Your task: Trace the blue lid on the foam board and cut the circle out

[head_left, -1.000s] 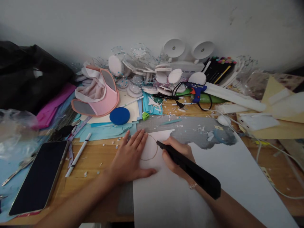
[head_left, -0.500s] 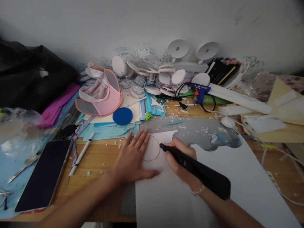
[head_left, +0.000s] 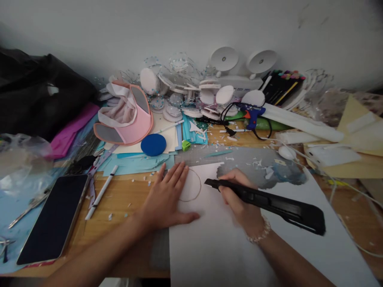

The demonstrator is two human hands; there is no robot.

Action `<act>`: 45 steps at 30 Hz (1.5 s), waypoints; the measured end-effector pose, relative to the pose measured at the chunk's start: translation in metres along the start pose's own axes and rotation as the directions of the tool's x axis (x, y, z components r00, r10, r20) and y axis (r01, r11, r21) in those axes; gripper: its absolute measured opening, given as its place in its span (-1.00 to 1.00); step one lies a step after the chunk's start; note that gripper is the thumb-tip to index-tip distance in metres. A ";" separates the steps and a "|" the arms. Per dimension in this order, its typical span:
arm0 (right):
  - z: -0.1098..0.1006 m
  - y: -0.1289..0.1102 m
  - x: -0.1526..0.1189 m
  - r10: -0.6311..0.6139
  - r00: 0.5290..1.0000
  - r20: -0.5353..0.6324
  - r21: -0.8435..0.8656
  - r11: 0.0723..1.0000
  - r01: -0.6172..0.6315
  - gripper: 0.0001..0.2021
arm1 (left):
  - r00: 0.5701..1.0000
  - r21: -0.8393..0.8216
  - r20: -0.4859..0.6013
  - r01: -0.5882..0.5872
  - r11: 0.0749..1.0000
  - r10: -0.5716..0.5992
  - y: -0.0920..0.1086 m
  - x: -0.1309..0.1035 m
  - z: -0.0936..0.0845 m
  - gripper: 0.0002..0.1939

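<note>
My left hand lies flat with spread fingers on the left edge of a large white sheet. Its fingers cover part of a thin brownish circle marked on the sheet. A black utility knife is gripped in my right hand, its tip pointing left, just right of the circle. Whether the tip touches the sheet I cannot tell. Beyond the sheet's wavy cut edge shows a grey cutting mat.
A blue round disc, a green sharpener-like piece and a pink visor cap lie behind my left hand. At left are a phone, a white marker and scissors. A blue glue gun lies at the back.
My right hand has shifted right and turned the knife flatter, so its tip is now a little away from the circle's line. The left hand stays in place.
</note>
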State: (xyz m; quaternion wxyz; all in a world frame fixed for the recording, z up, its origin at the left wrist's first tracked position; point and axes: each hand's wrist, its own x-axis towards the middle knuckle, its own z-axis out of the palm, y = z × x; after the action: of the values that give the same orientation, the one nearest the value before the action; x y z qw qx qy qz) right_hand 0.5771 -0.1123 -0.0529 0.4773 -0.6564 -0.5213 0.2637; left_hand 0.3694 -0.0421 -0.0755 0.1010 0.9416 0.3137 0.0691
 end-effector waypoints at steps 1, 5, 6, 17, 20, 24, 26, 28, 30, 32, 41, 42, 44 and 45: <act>0.001 -0.001 0.000 0.000 1.000 0.025 -0.002 1.000 0.000 -0.95 | 1.000 0.001 -0.002 0.000 1.000 0.000 0.000 0.000 0.000 0.15; 0.005 -0.006 0.000 -0.024 0.997 0.072 -0.029 0.999 0.026 -0.93 | 1.000 -0.005 -0.009 -0.001 1.000 0.001 0.000 0.000 -0.001 0.15; 0.006 -0.007 -0.001 -0.030 0.997 0.065 -0.039 0.999 0.032 -0.93 | 1.000 -0.006 -0.008 -0.004 1.000 0.004 0.000 0.000 -0.001 0.15; 0.011 -0.011 -0.003 0.010 0.996 0.089 -0.110 0.994 0.000 -0.89 | 1.000 -0.007 -0.017 -0.017 1.000 0.017 -0.001 0.000 -0.001 0.14; 0.013 -0.007 -0.003 0.020 0.994 0.107 -0.127 0.992 -0.007 -0.91 | 1.000 0.003 -0.002 -0.010 1.000 0.010 0.000 0.001 -0.001 0.15; 0.015 0.000 0.004 0.044 0.994 0.098 -0.154 0.988 -0.029 -0.86 | 1.000 0.002 -0.007 -0.014 1.000 0.014 0.001 0.002 0.000 0.14; 0.016 0.002 0.009 0.062 0.992 0.105 -0.142 0.989 -0.047 -0.81 | 0.999 -0.003 -0.024 -0.021 1.000 0.021 0.001 0.002 0.000 0.13; 0.018 0.004 0.012 0.056 0.993 0.109 -0.125 0.991 -0.042 -0.77 | 0.999 -0.006 -0.033 -0.027 1.000 0.026 0.000 0.002 0.000 0.14; 0.020 0.006 0.015 0.031 0.995 0.097 -0.107 0.994 -0.020 -0.74 | 0.999 -0.009 -0.031 -0.027 1.000 0.027 0.000 0.002 0.000 0.13; 0.021 0.009 0.016 0.032 0.997 0.072 -0.069 0.997 -0.027 -0.73 | 0.999 -0.010 -0.026 -0.024 1.000 0.023 0.000 0.002 -0.001 0.12; 0.015 0.008 0.019 0.310 0.951 0.001 0.261 0.918 -0.300 -0.68 | 1.000 0.005 -0.001 -0.011 1.000 0.011 0.000 0.001 -0.002 0.12; 0.015 0.007 0.019 0.313 0.950 0.005 0.262 0.916 -0.303 -0.67 | 1.000 0.004 -0.001 -0.011 1.000 0.011 0.000 0.001 -0.002 0.12; 0.015 0.006 0.019 0.256 0.966 0.041 0.215 0.942 -0.258 -0.68 | 1.000 0.003 0.001 -0.013 1.000 0.013 0.000 0.001 -0.002 0.12; 0.015 0.005 0.019 0.207 0.977 0.056 0.182 0.960 -0.214 -0.68 | 1.000 0.003 0.003 -0.014 1.000 0.014 0.000 0.002 -0.001 0.12</act>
State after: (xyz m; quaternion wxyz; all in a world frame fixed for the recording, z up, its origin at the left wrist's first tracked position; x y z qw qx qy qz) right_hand 0.5726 -0.0887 -0.0609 0.4964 -0.6557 -0.4299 0.3725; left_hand 0.3702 -0.0409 -0.0742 0.0994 0.9440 0.3073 0.0677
